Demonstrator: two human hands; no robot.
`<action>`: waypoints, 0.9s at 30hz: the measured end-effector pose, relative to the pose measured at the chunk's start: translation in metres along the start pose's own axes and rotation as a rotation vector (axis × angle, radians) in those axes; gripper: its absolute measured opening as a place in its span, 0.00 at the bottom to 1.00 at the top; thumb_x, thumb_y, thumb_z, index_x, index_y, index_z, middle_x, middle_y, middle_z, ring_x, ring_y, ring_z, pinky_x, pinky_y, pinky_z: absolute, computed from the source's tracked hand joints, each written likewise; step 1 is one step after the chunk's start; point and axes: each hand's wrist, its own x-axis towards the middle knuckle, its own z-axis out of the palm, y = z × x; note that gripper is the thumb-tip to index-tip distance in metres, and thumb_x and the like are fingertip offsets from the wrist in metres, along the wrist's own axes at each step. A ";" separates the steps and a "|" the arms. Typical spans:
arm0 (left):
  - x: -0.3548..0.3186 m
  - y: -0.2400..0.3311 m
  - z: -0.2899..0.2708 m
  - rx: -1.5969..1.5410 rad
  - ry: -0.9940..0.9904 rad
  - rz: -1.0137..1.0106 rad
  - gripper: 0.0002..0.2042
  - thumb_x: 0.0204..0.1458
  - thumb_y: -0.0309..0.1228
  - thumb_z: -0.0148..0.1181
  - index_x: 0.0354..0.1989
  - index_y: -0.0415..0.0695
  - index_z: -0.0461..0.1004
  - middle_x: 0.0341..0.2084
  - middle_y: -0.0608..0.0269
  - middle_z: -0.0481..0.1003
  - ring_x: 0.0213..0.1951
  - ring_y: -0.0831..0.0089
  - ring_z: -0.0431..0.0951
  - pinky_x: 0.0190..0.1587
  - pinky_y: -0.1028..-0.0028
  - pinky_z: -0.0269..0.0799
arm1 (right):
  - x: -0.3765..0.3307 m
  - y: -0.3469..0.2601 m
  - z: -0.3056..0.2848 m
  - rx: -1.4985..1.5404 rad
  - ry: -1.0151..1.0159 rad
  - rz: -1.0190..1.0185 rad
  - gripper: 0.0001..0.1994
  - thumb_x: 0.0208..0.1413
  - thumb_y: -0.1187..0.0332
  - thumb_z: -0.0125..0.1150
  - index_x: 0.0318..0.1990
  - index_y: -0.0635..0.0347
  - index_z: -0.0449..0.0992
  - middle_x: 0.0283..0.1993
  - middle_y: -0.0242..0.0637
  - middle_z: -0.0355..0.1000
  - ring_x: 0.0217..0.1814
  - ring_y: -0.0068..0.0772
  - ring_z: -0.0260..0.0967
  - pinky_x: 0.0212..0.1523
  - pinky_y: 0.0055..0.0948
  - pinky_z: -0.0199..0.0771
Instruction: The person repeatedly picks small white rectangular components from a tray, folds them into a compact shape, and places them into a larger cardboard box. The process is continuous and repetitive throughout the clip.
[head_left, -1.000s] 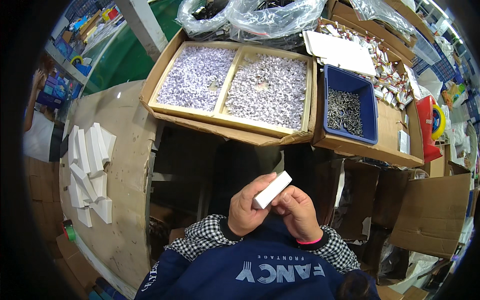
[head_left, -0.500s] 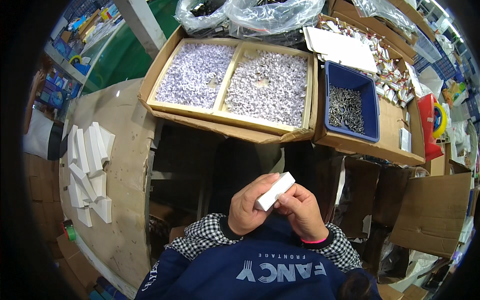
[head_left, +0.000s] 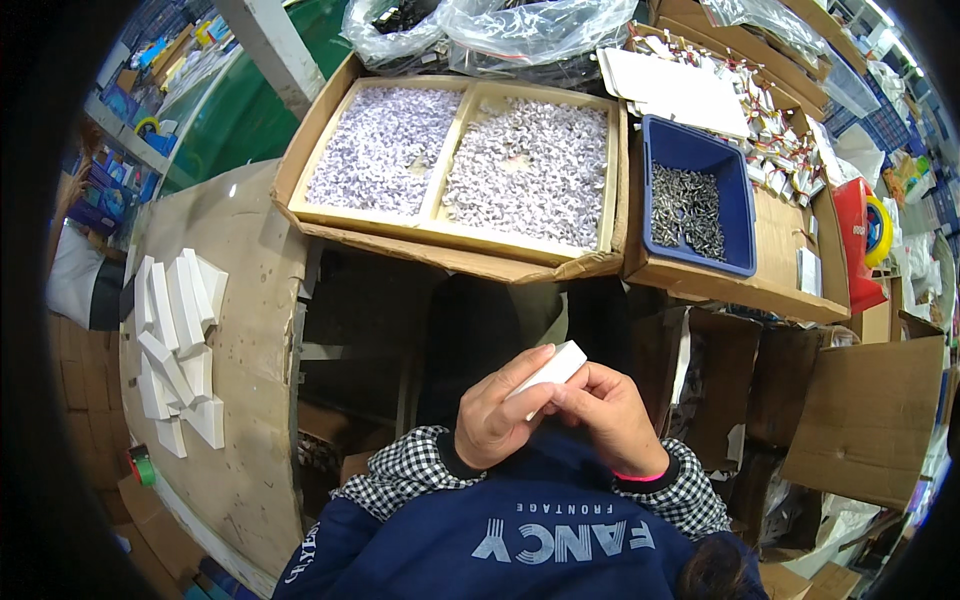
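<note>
My left hand is closed round a small white rectangular box, thumb along its upper side. The box is tilted, its far end pointing up and to the right. From the other side my right hand is closed too, its thumb and forefinger pressed together against the box's near right edge. Whether anything small lies between those right fingertips is hidden. Both hands are in front of my chest, nearer me than the trays.
A wooden two-part tray holds many small whitish pieces. Right of it stands a blue bin of small dark metal parts. Several white boxes lie on the left table. Open cardboard cartons stand at right.
The white box has turned slightly in my left hand, and its near end is now more covered by the fingers. My right hand has shifted a little to the right.
</note>
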 end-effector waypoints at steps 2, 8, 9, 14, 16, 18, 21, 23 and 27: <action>0.000 0.001 0.000 -0.064 -0.021 -0.076 0.29 0.36 0.14 0.66 0.50 0.46 0.65 0.50 0.43 0.71 0.46 0.53 0.77 0.43 0.69 0.77 | 0.002 -0.002 -0.003 0.020 -0.027 0.045 0.09 0.56 0.66 0.62 0.30 0.63 0.75 0.29 0.31 0.74 0.26 0.15 0.64 0.28 0.15 0.63; -0.005 0.006 0.002 -0.150 -0.050 -0.250 0.26 0.40 0.15 0.63 0.50 0.45 0.64 0.50 0.45 0.71 0.47 0.55 0.77 0.43 0.71 0.77 | 0.007 0.001 -0.014 0.050 -0.019 0.210 0.13 0.55 0.59 0.64 0.29 0.62 0.76 0.19 0.27 0.70 0.17 0.12 0.61 0.18 0.10 0.57; -0.008 0.007 0.004 -0.179 -0.055 -0.304 0.25 0.42 0.15 0.63 0.50 0.45 0.64 0.50 0.46 0.72 0.47 0.54 0.77 0.43 0.71 0.77 | 0.008 0.004 -0.016 0.028 -0.006 0.218 0.13 0.55 0.60 0.64 0.29 0.62 0.76 0.19 0.26 0.70 0.16 0.11 0.61 0.18 0.10 0.57; -0.030 0.013 0.011 -0.204 -0.140 -0.608 0.20 0.49 0.23 0.59 0.52 0.46 0.63 0.46 0.50 0.74 0.42 0.56 0.78 0.42 0.68 0.74 | 0.011 0.029 -0.029 -0.036 0.053 0.288 0.16 0.53 0.57 0.65 0.25 0.62 0.76 0.16 0.26 0.68 0.16 0.12 0.61 0.16 0.10 0.56; -0.040 0.013 0.011 -0.216 -0.207 -0.775 0.20 0.50 0.26 0.59 0.52 0.46 0.63 0.44 0.50 0.74 0.41 0.55 0.78 0.42 0.67 0.74 | 0.011 0.044 -0.031 -0.188 0.114 0.263 0.19 0.50 0.54 0.67 0.22 0.61 0.75 0.16 0.26 0.67 0.16 0.12 0.61 0.16 0.11 0.56; -0.047 0.011 0.009 -0.246 -0.251 -0.853 0.20 0.51 0.29 0.58 0.52 0.46 0.63 0.41 0.50 0.75 0.41 0.54 0.78 0.42 0.67 0.73 | 0.011 0.056 -0.032 -0.414 0.213 0.289 0.23 0.47 0.49 0.68 0.18 0.61 0.74 0.13 0.30 0.67 0.16 0.21 0.65 0.17 0.20 0.61; -0.053 0.006 0.008 -0.314 -0.241 -0.848 0.19 0.52 0.30 0.58 0.52 0.46 0.63 0.38 0.52 0.75 0.40 0.58 0.78 0.42 0.68 0.73 | 0.007 0.067 -0.035 -1.056 0.339 0.005 0.22 0.46 0.48 0.67 0.22 0.61 0.75 0.15 0.37 0.69 0.18 0.33 0.68 0.21 0.29 0.67; -0.053 0.004 0.009 -0.344 -0.196 -0.861 0.18 0.52 0.30 0.59 0.51 0.46 0.64 0.36 0.56 0.75 0.39 0.64 0.78 0.41 0.70 0.73 | 0.008 0.072 -0.037 -1.025 0.300 -0.072 0.23 0.44 0.48 0.68 0.33 0.62 0.76 0.27 0.44 0.74 0.26 0.42 0.73 0.28 0.33 0.71; -0.051 0.000 0.015 -0.477 -0.083 -1.001 0.13 0.51 0.27 0.63 0.45 0.44 0.70 0.35 0.65 0.74 0.39 0.78 0.74 0.42 0.76 0.72 | 0.008 0.088 -0.028 -0.941 0.026 -0.092 0.30 0.44 0.49 0.68 0.48 0.63 0.71 0.40 0.49 0.75 0.40 0.47 0.76 0.39 0.35 0.74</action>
